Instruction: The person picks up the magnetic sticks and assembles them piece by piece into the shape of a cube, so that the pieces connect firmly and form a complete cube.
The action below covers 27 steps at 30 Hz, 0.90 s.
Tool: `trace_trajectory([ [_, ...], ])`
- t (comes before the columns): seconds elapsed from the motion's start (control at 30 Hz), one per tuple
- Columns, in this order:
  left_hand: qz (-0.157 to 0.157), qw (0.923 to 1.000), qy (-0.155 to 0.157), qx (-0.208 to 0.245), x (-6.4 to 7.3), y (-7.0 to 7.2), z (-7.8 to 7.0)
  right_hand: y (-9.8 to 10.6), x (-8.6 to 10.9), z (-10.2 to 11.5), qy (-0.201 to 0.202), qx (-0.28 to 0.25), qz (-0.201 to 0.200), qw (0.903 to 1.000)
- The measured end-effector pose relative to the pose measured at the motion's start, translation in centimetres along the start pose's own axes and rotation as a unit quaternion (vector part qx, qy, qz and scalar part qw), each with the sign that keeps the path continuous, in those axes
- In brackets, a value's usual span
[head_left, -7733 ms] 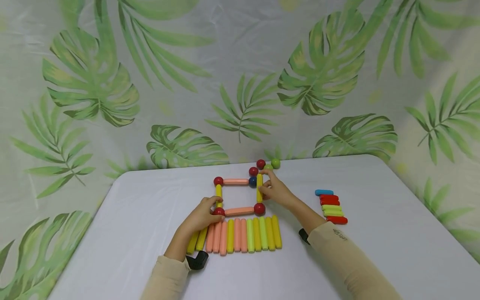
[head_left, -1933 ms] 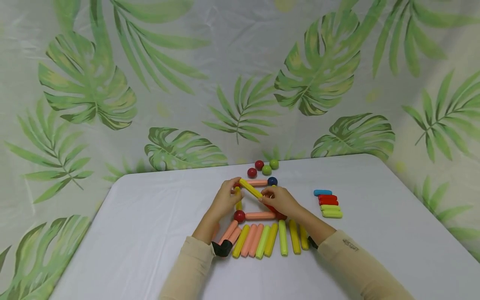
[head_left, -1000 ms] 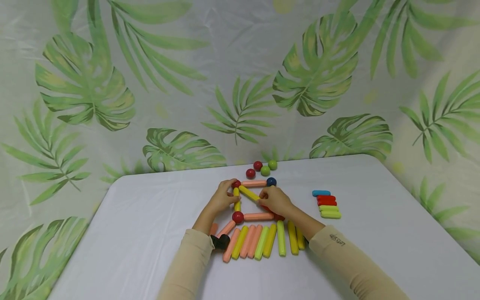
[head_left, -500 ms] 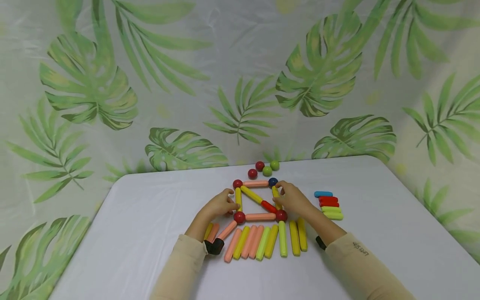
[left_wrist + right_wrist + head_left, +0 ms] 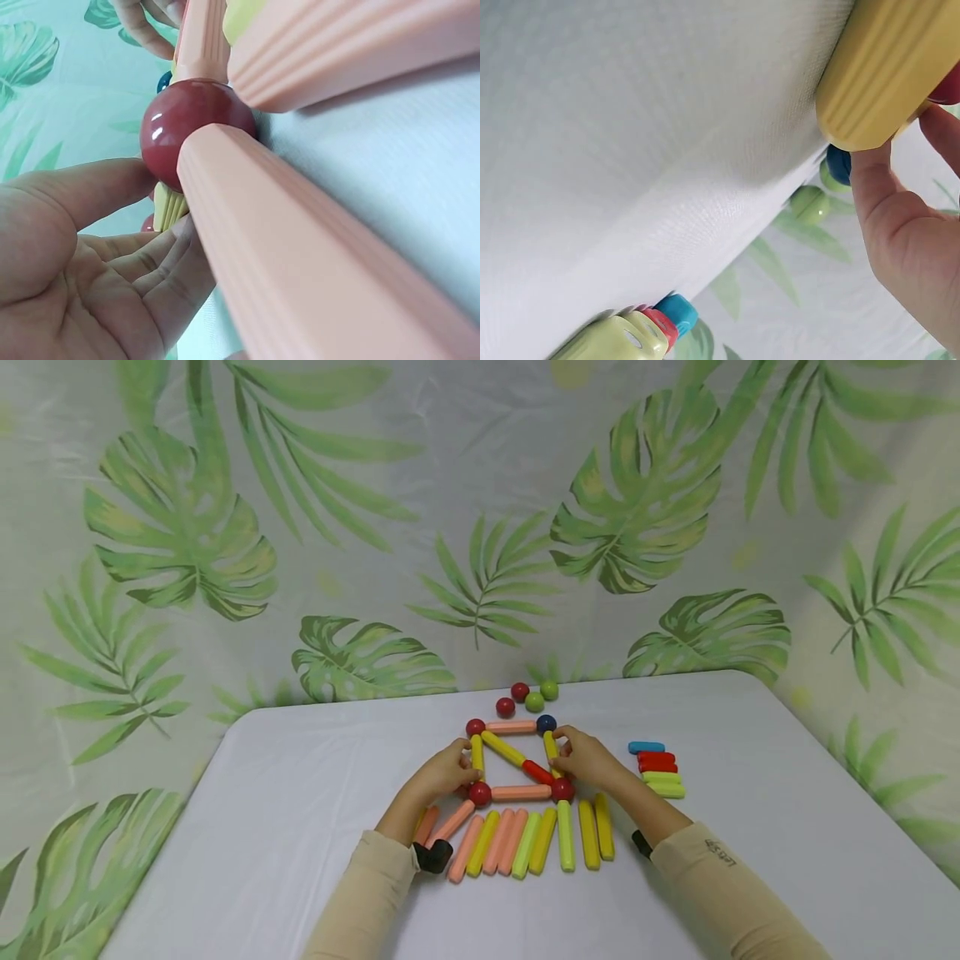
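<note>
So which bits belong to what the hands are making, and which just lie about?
In the build:
three red corner balls
blue corner ball
two pink frame sticks
two yellow side sticks
yellow diagonal stick
short red stick

Lying about, probably spare:
two red balls
two green balls
pink, yellow, light-green sticks in front
short sticks at right

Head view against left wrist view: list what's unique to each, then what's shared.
Only the head view shows the green balls and short blue stick. Only the left wrist view shows the palm of the left grip and grooves along the nearest pink stick. Both show the right grip, a red ball and the yellow stick in the left grip.
</note>
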<state>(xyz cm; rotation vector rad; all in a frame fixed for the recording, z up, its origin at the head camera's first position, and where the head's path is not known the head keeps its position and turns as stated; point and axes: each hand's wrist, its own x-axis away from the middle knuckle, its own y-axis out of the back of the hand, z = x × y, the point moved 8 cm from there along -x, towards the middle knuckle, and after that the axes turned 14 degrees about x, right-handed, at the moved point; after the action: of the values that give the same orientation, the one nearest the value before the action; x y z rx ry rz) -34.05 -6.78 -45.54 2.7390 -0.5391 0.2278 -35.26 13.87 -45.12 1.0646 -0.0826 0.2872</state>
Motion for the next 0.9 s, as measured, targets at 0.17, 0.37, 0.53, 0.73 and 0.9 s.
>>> trace_trajectory([
  [0.17,0.000,0.9993,0.009,-0.036,0.7,0.6,0.2,0.0,0.0,-0.1,0.002,-0.008,0.008,0.9999],
  [0.37,-0.014,0.9929,-0.032,-0.114,4.2,2.0,-0.5,2.5,-0.5,0.7,0.069,-0.009,-0.061,0.9957],
  [0.53,0.005,0.9854,-0.072,-0.154,7.3,0.7,-0.3,4.3,-2.7,1.9,0.118,-0.016,-0.108,0.9870],
  [0.73,-0.018,0.9665,-0.117,-0.228,8.1,-0.8,0.3,3.7,-5.9,2.4,0.117,-0.017,-0.100,0.9879],
  [0.9,0.008,0.9659,-0.128,-0.225,8.2,-1.1,0.5,2.6,-7.7,2.6,0.108,0.007,-0.083,0.9907],
])
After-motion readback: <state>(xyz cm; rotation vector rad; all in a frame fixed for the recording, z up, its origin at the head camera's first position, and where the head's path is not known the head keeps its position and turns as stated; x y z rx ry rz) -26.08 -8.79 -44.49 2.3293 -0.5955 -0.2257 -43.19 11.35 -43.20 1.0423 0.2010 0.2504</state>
